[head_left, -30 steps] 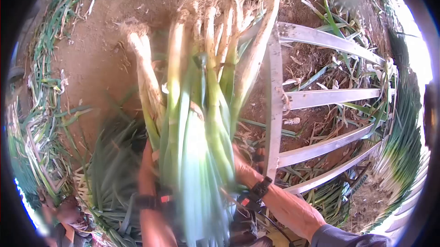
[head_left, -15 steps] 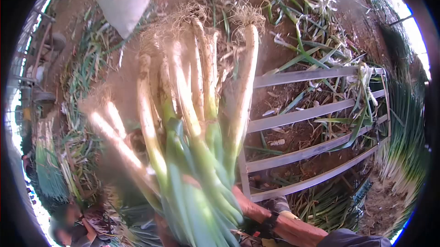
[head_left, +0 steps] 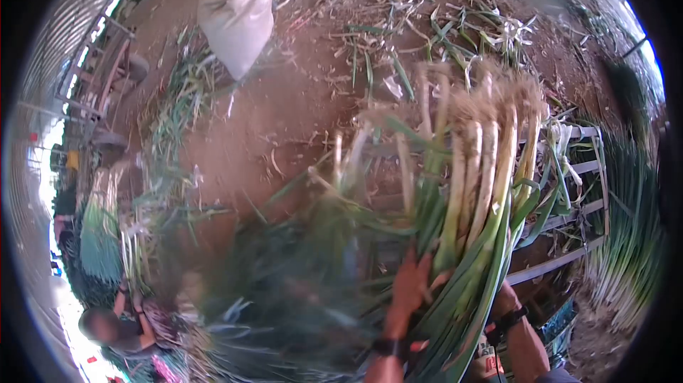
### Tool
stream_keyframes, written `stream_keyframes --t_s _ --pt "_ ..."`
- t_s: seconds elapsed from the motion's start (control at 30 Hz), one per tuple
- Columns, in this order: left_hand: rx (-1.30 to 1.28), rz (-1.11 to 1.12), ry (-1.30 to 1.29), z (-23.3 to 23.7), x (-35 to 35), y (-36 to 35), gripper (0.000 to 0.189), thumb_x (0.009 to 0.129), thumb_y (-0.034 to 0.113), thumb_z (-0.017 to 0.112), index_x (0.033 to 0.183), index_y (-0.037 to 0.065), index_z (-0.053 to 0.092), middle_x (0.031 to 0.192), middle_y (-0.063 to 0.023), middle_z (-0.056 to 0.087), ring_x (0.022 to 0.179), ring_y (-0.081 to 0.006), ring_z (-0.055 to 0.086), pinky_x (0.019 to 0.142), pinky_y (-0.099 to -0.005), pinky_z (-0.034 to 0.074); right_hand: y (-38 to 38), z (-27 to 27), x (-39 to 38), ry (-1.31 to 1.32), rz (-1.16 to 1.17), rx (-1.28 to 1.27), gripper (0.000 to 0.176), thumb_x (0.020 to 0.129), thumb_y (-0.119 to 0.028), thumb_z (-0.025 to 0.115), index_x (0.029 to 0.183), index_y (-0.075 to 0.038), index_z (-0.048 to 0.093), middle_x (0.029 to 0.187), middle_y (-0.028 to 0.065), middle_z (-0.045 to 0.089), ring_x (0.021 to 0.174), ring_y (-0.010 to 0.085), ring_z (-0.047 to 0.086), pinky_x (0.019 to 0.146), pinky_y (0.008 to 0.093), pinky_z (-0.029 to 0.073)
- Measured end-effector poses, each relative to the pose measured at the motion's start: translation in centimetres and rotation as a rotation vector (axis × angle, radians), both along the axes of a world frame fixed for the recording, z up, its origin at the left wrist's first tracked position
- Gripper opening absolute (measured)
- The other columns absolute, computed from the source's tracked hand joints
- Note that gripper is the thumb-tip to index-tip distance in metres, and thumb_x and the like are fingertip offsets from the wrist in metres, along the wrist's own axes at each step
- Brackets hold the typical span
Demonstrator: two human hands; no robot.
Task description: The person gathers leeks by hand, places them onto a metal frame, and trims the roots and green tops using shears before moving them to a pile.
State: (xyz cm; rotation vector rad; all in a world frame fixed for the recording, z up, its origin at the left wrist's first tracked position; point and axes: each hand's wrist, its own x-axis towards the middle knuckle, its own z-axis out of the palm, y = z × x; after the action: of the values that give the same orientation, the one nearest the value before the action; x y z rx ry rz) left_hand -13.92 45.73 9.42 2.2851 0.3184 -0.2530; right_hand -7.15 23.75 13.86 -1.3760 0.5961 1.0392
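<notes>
A bunch of large green onions (head_left: pixel 471 184) stands roots up in front of me, with long pale stalks and green leaves trailing down. My right hand (head_left: pixel 505 302) is wrapped around its right side, the fingers partly hidden behind the leaves. On the left side, my left hand (head_left: pixel 410 281) closes against the green part of the stalks. Some stalks at the bunch's left are smeared by motion. Dark bands circle both my wrists.
A slatted metal frame (head_left: pixel 555 263) lies under and right of the bunch. Blurred green leaves (head_left: pixel 284 290) spread at left. A white sack (head_left: pixel 238 24) stands on the littered soil. Another person (head_left: pixel 128 330) works at lower left; onion piles (head_left: pixel 622 198) line the right.
The bunch has moved right, over the slatted frame. My left hand has come into clear view against it. The camera view has shifted, with the sack now farther right.
</notes>
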Motion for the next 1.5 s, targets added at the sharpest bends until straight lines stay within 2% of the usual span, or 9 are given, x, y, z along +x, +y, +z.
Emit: stream_keyframes --t_s 0.2,0.3,0.53,0.7,0.9,1.0,1.07,1.2,1.5 --pt "-0.317 0.317 0.37 -6.5 0.1 -7.4 0.067 0.097 0.042 0.06 0.147 0.0 0.045 0.148 -0.0292 0.047 0.132 -0.0446 0.05 0.109 -0.0542 0.041 -14.8 -7.0 0.8 0.053 -0.372 -0.558 0.021 0.094 -0.01 0.061 0.113 -0.001 0.06 0.108 0.0054 0.064 0.095 0.0179 0.062 0.09 0.0346 0.05" --pt "-0.372 0.342 0.249 -6.4 -0.9 -5.5 0.063 0.097 0.04 0.063 0.143 -0.002 0.05 0.142 -0.0292 0.054 0.13 -0.0442 0.053 0.109 -0.0512 0.042 -22.0 -10.2 2.0 -0.636 0.089 -0.701 0.032 0.091 -0.004 0.063 0.123 -0.001 0.059 0.115 0.0097 0.066 0.104 0.0248 0.065 0.095 0.0398 0.051" --pt "-0.072 0.685 0.045 -3.6 -0.3 4.5 0.035 0.097 0.028 0.066 0.12 0.001 0.066 0.098 -0.0141 0.073 0.089 -0.0265 0.071 0.081 -0.0391 0.057 3.5 -1.9 13.3 -1.426 0.886 -0.495 0.055 0.082 -0.006 0.075 0.133 0.002 0.056 0.131 0.0199 0.062 0.127 0.036 0.057 0.105 0.0447 0.05" --pt "-1.048 1.242 0.067 -1.9 -1.4 14.5 0.026 0.101 0.032 0.064 0.091 0.008 0.067 0.067 0.0006 0.061 0.046 -0.0046 0.041 0.044 -0.0203 0.028 16.6 -9.2 15.7 -1.391 1.055 -0.379 0.072 0.082 -0.027 0.079 0.136 0.008 0.047 0.131 0.0301 0.06 0.124 0.0442 0.057 0.102 0.0491 0.05" --pt "-1.918 0.758 -0.675 -2.8 -5.1 23.0 0.066 0.11 0.045 0.042 0.149 -0.007 0.034 0.128 -0.0315 0.058 0.063 -0.0212 0.062 0.042 -0.0328 0.052 22.1 -19.8 14.8 -1.012 1.129 -0.591 0.052 0.091 -0.041 0.069 0.119 0.001 0.058 0.097 0.0271 0.069 0.09 0.0455 0.067 0.078 0.0499 0.055" --pt "-1.879 0.551 -0.786 -2.8 -5.1 26.9 0.072 0.107 0.045 0.046 0.154 -0.006 0.027 0.129 -0.0298 0.054 0.073 -0.0252 0.065 0.047 -0.037 0.056 22.6 -21.8 14.1 -1.155 1.066 -0.57 0.051 0.093 -0.051 0.06 0.093 0.0 0.063 0.081 0.0241 0.07 0.076 0.0433 0.069 0.075 0.0507 0.054" --pt "-1.034 1.252 -0.374 -4.8 -2.2 28.6 0.072 0.103 0.043 0.055 0.153 -0.005 0.033 0.13 -0.0292 0.056 0.099 -0.0276 0.067 0.07 -0.0422 0.061 22.9 -21.8 13.9 -1.099 1.098 -0.582 0.05 0.092 -0.052 0.06 0.097 -0.001 0.064 0.082 0.0221 0.071 0.078 0.0415 0.069 0.074 0.0496 0.054" --pt "-0.078 0.705 0.329 -22.9 -1.2 33.3 0.101 0.084 0.054 0.077 0.147 -0.014 0.04 0.145 -0.035 0.05 0.137 -0.0412 0.05 0.114 -0.0438 0.04 22.8 -22.2 14.1 -1.19 1.076 -0.563 0.029 0.09 -0.033 0.066 0.096 -0.004 0.064 0.076 0.0191 0.068 0.07 0.0407 0.067 0.064 0.0468 0.052" --pt "-0.399 0.614 0.191 -33.6 8.9 31.7 0.119 0.074 0.067 0.08 0.147 -0.016 0.036 0.146 -0.036 0.048 0.137 -0.0424 0.049 0.116 -0.046 0.037 22.8 -23.0 14.5 -1.192 1.036 -0.542 0.032 0.084 -0.036 0.07 0.09 -0.005 0.064 0.071 0.0189 0.064 0.062 0.0412 0.063 0.058 0.0493 0.051"
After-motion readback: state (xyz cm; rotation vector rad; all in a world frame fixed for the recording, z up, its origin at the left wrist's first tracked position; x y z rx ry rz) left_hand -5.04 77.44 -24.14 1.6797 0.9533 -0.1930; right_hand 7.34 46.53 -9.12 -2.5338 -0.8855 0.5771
